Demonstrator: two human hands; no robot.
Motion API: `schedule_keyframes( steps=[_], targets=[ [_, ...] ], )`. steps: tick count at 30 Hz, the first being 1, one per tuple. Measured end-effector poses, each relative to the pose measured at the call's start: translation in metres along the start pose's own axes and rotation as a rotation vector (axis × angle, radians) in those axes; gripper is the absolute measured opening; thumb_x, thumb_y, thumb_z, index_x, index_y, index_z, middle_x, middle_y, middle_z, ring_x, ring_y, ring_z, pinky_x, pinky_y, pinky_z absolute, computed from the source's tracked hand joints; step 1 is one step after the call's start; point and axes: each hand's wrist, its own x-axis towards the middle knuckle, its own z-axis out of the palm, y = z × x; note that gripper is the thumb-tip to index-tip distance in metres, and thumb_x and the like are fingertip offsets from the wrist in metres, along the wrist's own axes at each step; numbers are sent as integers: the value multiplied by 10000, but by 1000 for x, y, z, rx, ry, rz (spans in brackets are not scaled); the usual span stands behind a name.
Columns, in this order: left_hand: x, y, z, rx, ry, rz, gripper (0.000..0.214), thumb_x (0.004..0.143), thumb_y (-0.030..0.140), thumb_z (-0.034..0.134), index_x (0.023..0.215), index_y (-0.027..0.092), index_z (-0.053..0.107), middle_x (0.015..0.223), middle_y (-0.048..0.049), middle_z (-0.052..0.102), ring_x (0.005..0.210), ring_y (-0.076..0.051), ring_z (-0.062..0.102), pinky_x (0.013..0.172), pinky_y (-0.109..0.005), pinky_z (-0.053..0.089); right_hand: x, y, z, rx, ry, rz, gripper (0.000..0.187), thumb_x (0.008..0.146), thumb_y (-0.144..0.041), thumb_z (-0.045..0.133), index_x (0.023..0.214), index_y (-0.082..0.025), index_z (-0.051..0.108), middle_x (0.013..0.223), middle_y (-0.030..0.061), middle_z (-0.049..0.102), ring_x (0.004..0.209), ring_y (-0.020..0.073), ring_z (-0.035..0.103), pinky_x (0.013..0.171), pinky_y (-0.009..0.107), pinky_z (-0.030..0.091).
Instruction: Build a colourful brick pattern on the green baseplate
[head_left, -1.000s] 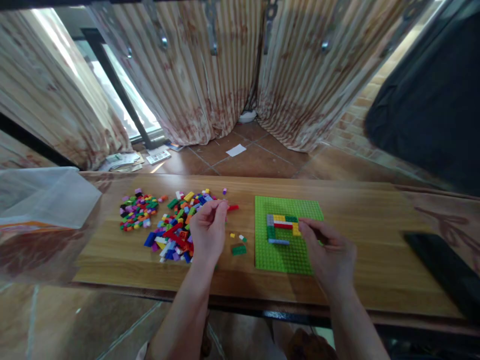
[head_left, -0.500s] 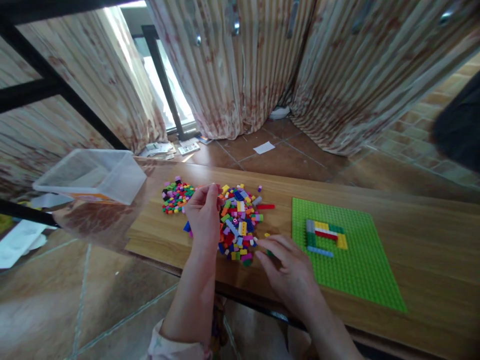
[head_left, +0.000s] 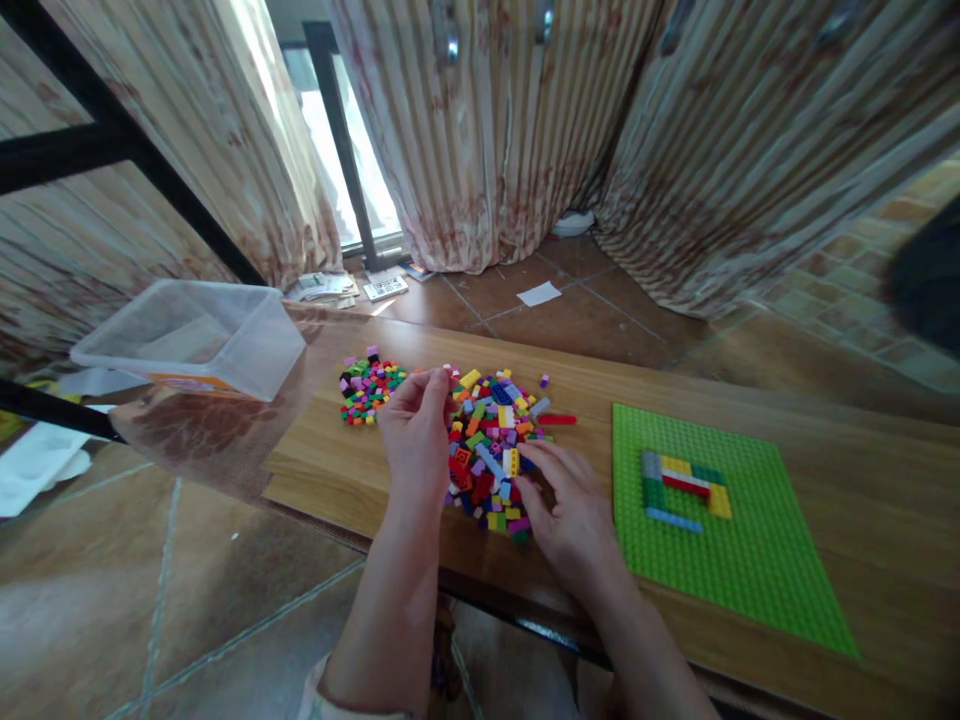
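A heap of mixed toy building bricks (head_left: 491, 460) lies on the wooden table. Over its left side is my left hand (head_left: 416, 430), thumb and fingers pinched together; whatever is between the fingertips is hidden. My right hand (head_left: 574, 515) reaches into the heap's right edge, with thumb and forefinger apart beside a yellow brick (head_left: 511, 462). To the right lies a green baseplate (head_left: 750, 570). Grey, yellow, green, red, white and light-blue bricks are set on it, with a yellow brick (head_left: 718, 502) at their right side.
A smaller pile of tiny bricks (head_left: 371, 385) sits left of the heap. Farther left stands a clear plastic bin (head_left: 262, 345). A long red brick (head_left: 557, 420) lies beyond my right hand. Striped curtains (head_left: 495, 150) hang behind the wooden table (head_left: 885, 500).
The view has shifted, so the table things appear farther right. My right hand has moved left relative to the bricks, onto the heap's edge. My left hand stays pinched.
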Motion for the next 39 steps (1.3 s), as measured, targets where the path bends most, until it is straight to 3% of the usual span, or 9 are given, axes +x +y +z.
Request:
schedule_keyframes(
  steps=[4,10,18,23,27,31,35,39],
  targets=[
    [2,2,-2,-3,-22,7,118,719,263,714,677,153,700,616,20,635,484,-38,474,465,-153,340,7,-5,3,31,-35,-31,298,898,-191,574,1185,-199,653,1209,79,679,1126,239,586,985,418,464],
    [2,3,-2,23,-31,-2,151,687,294,743,691,154,687,625,23,635,494,-45,492,473,-158,362,13,-11,6,54,15,-15,239,881,-178,615,1106,-202,691,1122,71,710,1060,226,612,947,393,489],
    [-7,3,3,77,-89,1,118,688,276,735,677,163,700,595,42,612,490,-38,477,462,-144,347,9,-12,-15,297,318,106,259,881,-220,598,1130,-236,667,1116,85,647,1023,176,638,892,316,553],
    [-23,-2,16,128,-168,-41,149,679,302,757,712,167,703,669,30,660,509,-50,504,490,-165,399,0,14,-46,389,495,264,230,824,-243,636,1047,-256,689,1104,60,601,866,142,650,758,300,588],
    [-45,-13,30,222,-319,-56,151,729,332,729,776,188,723,684,15,670,547,-87,541,517,-204,428,-18,51,-78,412,547,339,277,792,-252,658,1068,-248,679,1042,50,642,846,154,655,775,331,574],
    [-73,-30,46,342,-571,17,132,800,310,660,813,195,725,682,12,662,574,-104,548,544,-220,433,-41,78,-107,363,532,424,256,789,-263,656,1039,-221,694,1026,66,680,860,168,657,798,347,559],
    [-102,-45,62,484,-796,171,140,862,241,585,864,189,716,729,-6,678,647,-127,595,605,-241,457,-57,89,-123,333,471,500,306,774,-267,659,1071,-201,690,959,66,710,832,176,670,790,349,562],
    [-120,-51,76,573,-924,301,146,888,179,555,919,187,697,853,-32,709,742,-141,649,701,-258,501,-64,91,-130,195,342,492,321,774,-248,643,1087,-219,706,910,43,728,762,164,662,762,333,557]
  ],
)
